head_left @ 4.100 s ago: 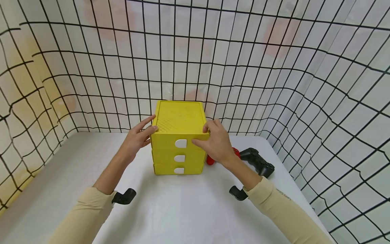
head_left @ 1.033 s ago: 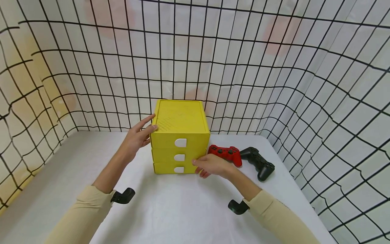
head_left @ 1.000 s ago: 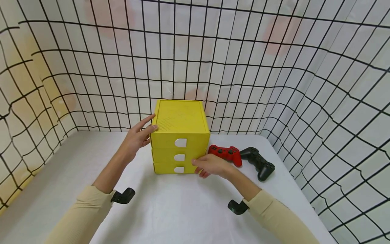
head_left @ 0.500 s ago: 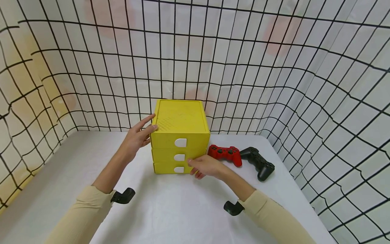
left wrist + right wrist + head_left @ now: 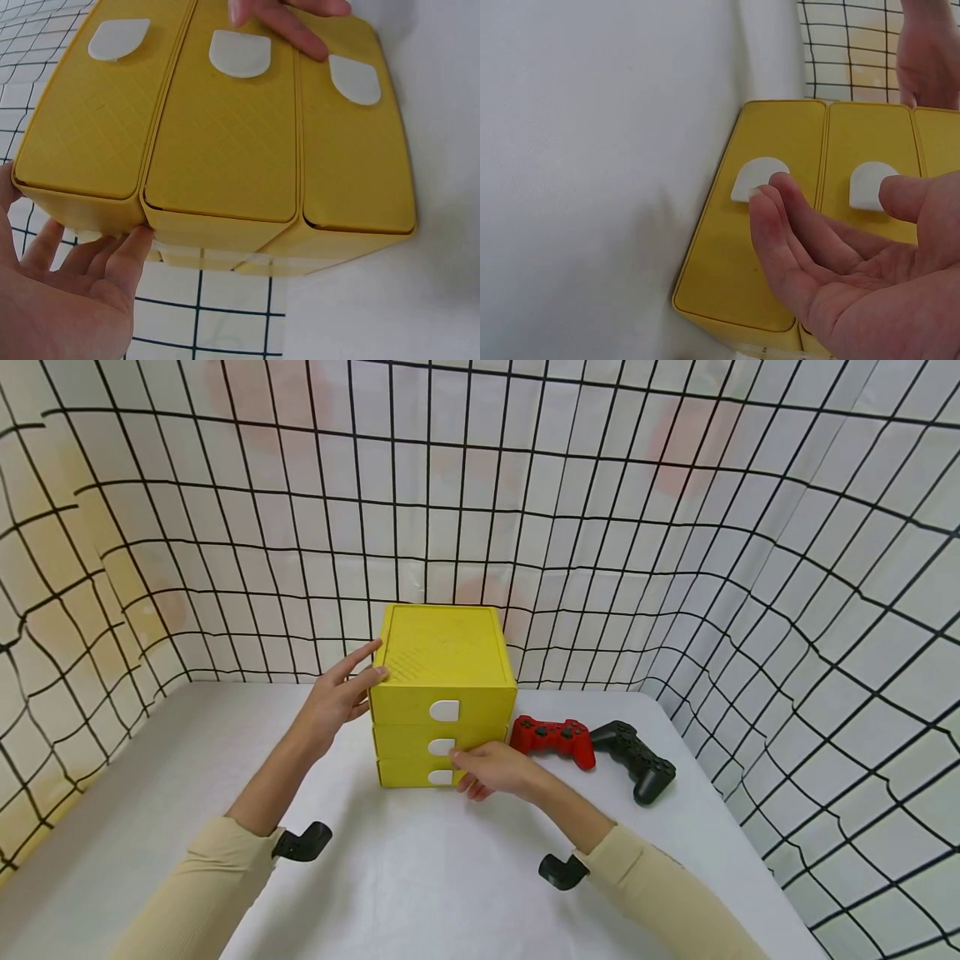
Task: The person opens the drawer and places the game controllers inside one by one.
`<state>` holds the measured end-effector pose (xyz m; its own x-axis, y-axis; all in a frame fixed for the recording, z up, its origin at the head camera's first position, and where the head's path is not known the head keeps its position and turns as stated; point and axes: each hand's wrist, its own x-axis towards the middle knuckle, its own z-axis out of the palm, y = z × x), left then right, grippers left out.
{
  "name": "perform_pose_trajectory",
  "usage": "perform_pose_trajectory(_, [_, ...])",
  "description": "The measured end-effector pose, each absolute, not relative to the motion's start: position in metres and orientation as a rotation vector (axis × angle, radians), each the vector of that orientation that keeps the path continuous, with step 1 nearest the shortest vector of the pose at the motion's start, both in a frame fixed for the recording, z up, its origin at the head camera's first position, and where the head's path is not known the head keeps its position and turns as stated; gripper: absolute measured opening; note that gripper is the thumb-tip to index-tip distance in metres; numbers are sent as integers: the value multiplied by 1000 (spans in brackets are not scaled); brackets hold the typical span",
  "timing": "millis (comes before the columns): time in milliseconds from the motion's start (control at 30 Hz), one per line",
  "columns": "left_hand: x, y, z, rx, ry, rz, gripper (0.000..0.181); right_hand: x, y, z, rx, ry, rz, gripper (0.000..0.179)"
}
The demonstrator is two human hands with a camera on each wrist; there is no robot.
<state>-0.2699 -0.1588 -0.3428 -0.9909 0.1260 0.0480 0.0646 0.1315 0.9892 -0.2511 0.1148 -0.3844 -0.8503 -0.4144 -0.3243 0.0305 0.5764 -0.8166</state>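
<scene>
A yellow three-drawer box (image 5: pixel 450 647) stands on the table, all drawers closed, a white tab handle on each front. My left hand (image 5: pixel 330 706) rests against its left side, thumb at the top edge, fingers along the wall in the left wrist view. At the lower fronts is my right hand (image 5: pixel 491 768), with loosely bent fingers. In the right wrist view its fingertips are right at the bottom drawer's tab (image 5: pixel 754 176), while the thumb overlaps the middle drawer's tab (image 5: pixel 866 187).
A red game controller (image 5: pixel 558 742) lies beside the box on the right, with a black game controller (image 5: pixel 637 760) just past it. Black wire mesh (image 5: pixel 450 527) walls the white table (image 5: pixel 442 877) at the back and both sides.
My right hand has gone from the box's top right edge down to the lower drawers, then left toward the tabs, uncovering the red controller. My left hand has stayed put.
</scene>
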Motion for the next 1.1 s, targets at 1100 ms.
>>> perform_pose_trajectory(1100, [-270, -159, -343, 201, 2343, 2021, 65, -253, 99, -384, -243, 2211, -1440, 62])
